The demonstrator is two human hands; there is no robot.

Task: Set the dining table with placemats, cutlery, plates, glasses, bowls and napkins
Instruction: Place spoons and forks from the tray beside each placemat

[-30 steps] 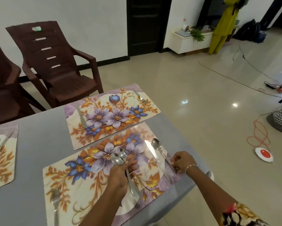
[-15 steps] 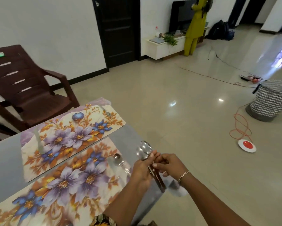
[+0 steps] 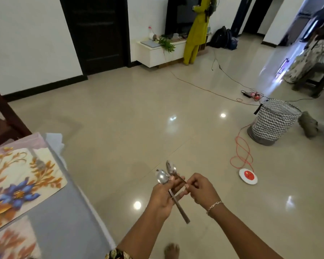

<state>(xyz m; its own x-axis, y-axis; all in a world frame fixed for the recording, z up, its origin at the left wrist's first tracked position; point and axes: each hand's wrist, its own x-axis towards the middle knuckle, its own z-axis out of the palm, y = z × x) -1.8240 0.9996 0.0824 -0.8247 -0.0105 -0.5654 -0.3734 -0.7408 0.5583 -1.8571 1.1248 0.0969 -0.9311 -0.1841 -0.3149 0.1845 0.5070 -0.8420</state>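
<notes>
The grey table (image 3: 63, 230) and its floral placemat (image 3: 22, 184) now occupy only the left edge of the view. A second ago both hands worked over the near mat, where a knife and spoon lay at its right border. The view has since swung right, and the hands have come away from the table and now hang over the tiled floor. This suggests that this setting's cutlery is laid and the remaining pieces are being taken to another place. The left hand (image 3: 163, 199) grips the two spoons (image 3: 162, 177) with fingers curled round their necks. The spoons are held in the air, well apart from the table. Their bowls point up and away from the person, fanned slightly apart. Their long axes run diagonally, handles descending toward the lower right, one handle end (image 3: 183, 215) projecting below the palm. The right hand (image 3: 200, 191) has its fingers curled, the tips apparently pinching the farther spoon's handle. A chevron-patterned basket (image 3: 273, 124) stands on the floor at right.
</notes>
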